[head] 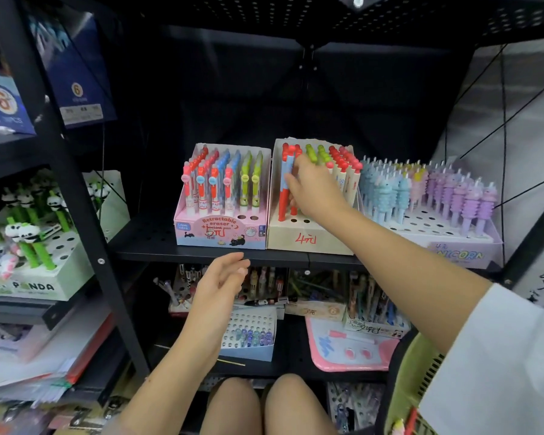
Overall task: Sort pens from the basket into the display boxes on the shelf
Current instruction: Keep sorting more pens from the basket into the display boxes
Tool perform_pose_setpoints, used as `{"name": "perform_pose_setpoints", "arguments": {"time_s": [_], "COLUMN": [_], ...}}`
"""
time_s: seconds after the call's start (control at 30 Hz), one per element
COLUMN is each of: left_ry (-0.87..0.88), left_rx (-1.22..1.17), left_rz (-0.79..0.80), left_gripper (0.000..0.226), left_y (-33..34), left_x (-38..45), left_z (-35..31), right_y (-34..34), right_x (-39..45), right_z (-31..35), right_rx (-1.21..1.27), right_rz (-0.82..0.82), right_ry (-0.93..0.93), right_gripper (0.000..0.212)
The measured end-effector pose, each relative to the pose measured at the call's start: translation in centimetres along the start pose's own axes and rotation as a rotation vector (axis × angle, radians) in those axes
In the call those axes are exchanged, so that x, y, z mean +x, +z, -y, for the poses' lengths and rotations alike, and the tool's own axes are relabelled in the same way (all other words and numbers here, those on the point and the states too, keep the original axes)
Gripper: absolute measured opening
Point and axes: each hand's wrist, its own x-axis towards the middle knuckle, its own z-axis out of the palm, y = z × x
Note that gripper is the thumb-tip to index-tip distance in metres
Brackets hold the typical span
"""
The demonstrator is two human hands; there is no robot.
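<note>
Red pens (285, 196) at beige box (308, 243) left end, right hand (316, 186) pinching them there; left hand (222, 279) loose, holding nothing, below box's shelf edge.

Three display boxes sit side by side on the shelf (145, 246): eraser-pen box (220, 237) left, middle box (308, 243) beside it, unicorn box (465, 252) right; basket (402, 387) lower right.

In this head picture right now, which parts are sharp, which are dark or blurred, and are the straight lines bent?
Head view: the pink retractable-eraser box and beige cardboard pen box are well lit and readable; the shelf's black back panel lies in deep shadow; the stacked papers at lower left are blurred; the black shelf post leans from wide-angle distortion.
</note>
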Motion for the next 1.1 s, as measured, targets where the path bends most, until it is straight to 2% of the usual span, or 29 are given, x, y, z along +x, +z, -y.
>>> {"name": "perform_pose_setpoints", "arguments": {"time_s": [0.27,0.47,0.63,0.73,0.8,0.87,0.97,1.1], "left_ry": [-0.015,-0.016,-0.012,0.020,0.040,0.046,0.040,0.031], "left_rx": [-0.005,0.037,0.176,0.254,0.338,0.389,0.424,0.438], "left_rz": [0.173,0.424,0.686,0.815,0.880,0.914,0.914,0.900], "left_gripper": [0.024,0.026,0.027,0.028,0.026,0.025,0.025,0.027], "left_y": [4.4,13.1,19.1,20.9,21.6,21.9,21.9,22.0], "left_x": [-1.5,-4.4,-7.2,-8.2,-8.5,-8.6,-8.7,-8.7], "left_z": [1.2,3.9,6.6,7.9,8.6,9.3,10.1,10.8], "right_y": [-2.2,-5.7,-6.0,-5.3,-5.2,-5.1,-4.0,-1.9], "right_x": [-5.4,-15.1,-26.4,-33.4,-37.9,-41.9,-46.4,-49.0], "right_z": [-3.9,-12.7,-22.8,-28.3,-31.2,-33.0,-34.0,-34.3], "right_rx": [0.143,0.111,-0.134,-0.283,-0.349,-0.408,-0.377,-0.400], "right_rz": [0.156,0.370,0.742,1.024,1.127,1.173,1.154,1.081], "right_ry": [0.035,0.194,0.363,0.571,0.702,0.807,0.950,0.979], "right_gripper": [0.013,0.012,0.023,0.031,0.034,0.039,0.037,0.031]}}
